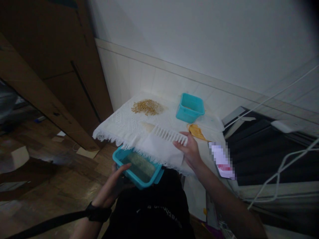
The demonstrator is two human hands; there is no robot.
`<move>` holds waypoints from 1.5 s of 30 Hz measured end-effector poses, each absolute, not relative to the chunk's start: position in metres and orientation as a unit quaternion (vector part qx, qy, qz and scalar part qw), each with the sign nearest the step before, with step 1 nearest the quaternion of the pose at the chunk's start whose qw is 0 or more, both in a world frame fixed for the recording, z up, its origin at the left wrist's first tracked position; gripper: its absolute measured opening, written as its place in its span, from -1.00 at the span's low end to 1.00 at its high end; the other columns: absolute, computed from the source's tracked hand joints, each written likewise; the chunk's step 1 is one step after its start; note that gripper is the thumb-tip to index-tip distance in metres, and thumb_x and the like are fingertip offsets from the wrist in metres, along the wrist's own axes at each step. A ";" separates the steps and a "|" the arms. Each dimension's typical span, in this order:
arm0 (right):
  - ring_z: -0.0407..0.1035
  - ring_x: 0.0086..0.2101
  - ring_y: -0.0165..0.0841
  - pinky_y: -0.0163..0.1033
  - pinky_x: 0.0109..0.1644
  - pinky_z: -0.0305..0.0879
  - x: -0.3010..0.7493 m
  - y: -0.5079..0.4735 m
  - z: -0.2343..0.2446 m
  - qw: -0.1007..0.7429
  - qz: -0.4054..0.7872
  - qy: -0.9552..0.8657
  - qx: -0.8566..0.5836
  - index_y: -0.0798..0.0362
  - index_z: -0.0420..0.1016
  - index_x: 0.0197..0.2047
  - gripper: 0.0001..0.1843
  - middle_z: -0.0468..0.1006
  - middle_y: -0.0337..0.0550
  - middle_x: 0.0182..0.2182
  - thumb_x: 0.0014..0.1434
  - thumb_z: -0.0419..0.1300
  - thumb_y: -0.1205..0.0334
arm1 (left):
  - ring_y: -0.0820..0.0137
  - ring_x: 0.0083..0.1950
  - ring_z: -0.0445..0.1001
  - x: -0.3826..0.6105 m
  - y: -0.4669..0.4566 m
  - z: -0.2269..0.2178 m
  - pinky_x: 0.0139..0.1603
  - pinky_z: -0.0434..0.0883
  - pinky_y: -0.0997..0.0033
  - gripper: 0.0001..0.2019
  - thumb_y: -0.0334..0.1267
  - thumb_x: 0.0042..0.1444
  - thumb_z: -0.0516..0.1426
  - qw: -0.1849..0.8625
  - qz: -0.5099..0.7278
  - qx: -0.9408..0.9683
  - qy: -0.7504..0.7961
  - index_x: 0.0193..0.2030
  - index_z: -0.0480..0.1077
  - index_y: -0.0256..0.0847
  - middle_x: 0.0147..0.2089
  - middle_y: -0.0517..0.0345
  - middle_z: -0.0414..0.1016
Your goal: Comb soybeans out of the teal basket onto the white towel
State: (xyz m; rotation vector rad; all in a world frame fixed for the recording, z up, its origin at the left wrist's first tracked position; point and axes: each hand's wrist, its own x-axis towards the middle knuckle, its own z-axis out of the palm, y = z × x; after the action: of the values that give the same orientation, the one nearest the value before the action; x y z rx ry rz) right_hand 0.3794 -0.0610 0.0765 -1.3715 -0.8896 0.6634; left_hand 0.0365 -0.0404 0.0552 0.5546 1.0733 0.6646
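Observation:
My left hand (113,187) grips a teal container lid (138,167), held just under the front edge of a small table draped in a white fringed cloth (119,124). My right hand (189,151) holds a white comb-like scraper (169,135) flat on the cloth, its teeth pointing toward the far side. A pile of tan beans (147,107) lies at the back of the cloth. A teal tub (190,108) stands to the right of the pile.
A yellow-brown scrap (196,132) lies on the cloth by my right hand. A brown door or cardboard panel (50,66) leans at left. White cables (281,169) hang over a dark surface at right. The floor is wood.

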 end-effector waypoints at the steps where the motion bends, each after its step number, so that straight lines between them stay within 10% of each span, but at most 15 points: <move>1: 0.58 -0.29 -0.20 -0.11 -0.15 0.55 0.395 -0.062 0.079 0.659 0.251 -0.370 -0.605 -0.11 0.56 0.00 -0.33 0.72 -0.29 -0.27 -0.09 0.73 -0.03 | -0.19 0.37 0.69 0.037 -0.041 0.056 0.09 0.83 -0.16 -0.33 -0.08 0.27 0.52 0.773 0.305 0.255 0.495 0.41 0.35 0.04 0.54 -0.13 0.53; 14: 0.58 -0.28 -0.15 -0.04 -0.12 0.52 0.472 -0.074 0.061 0.664 0.141 -0.333 -0.654 -0.10 0.56 -0.02 -0.21 0.75 -0.23 -0.24 -0.22 0.77 -0.18 | -0.26 0.57 0.53 0.048 -0.051 0.066 0.14 0.83 -0.19 -0.29 -0.14 0.31 0.45 0.788 0.278 0.266 0.481 0.51 0.29 0.01 0.72 -0.15 0.37; 22: 0.57 -0.27 -0.16 -0.05 -0.09 0.50 0.458 -0.050 0.058 0.655 0.145 -0.358 -0.649 -0.10 0.54 0.00 -0.28 0.71 -0.28 -0.25 -0.12 0.70 -0.14 | -0.39 0.78 0.25 0.048 -0.052 0.057 0.15 0.83 -0.18 -0.51 -0.09 0.08 0.58 0.754 0.309 0.260 0.518 0.08 0.52 0.02 0.67 -0.05 0.48; 34: 0.58 -0.27 -0.14 -0.05 -0.14 0.54 0.415 -0.002 0.066 0.632 0.158 -0.423 -0.630 -0.12 0.51 -0.03 -0.39 0.67 -0.28 -0.28 -0.03 0.63 -0.14 | -0.34 0.60 0.50 0.048 -0.051 0.070 0.14 0.82 -0.25 -0.19 -0.10 0.02 0.61 0.778 0.302 0.243 0.495 0.37 0.41 0.04 0.62 -0.15 0.48; 45: 0.57 -0.20 -0.12 -0.06 -0.08 0.55 0.379 0.048 0.068 0.619 0.139 -0.455 -0.625 -0.12 0.51 0.00 -0.47 0.68 -0.23 -0.21 0.04 0.53 -0.10 | -0.25 0.52 0.58 0.048 -0.048 0.071 0.02 0.85 -0.09 -0.41 -0.18 0.39 0.39 0.777 0.292 0.259 0.494 0.46 0.31 -0.01 0.67 -0.19 0.43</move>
State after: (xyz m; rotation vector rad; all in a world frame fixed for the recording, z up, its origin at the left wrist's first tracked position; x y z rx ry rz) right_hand 0.3791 0.0478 0.0677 -1.4371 -1.0465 0.3190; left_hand 0.0479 -0.0476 0.0712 0.5598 1.0698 0.6314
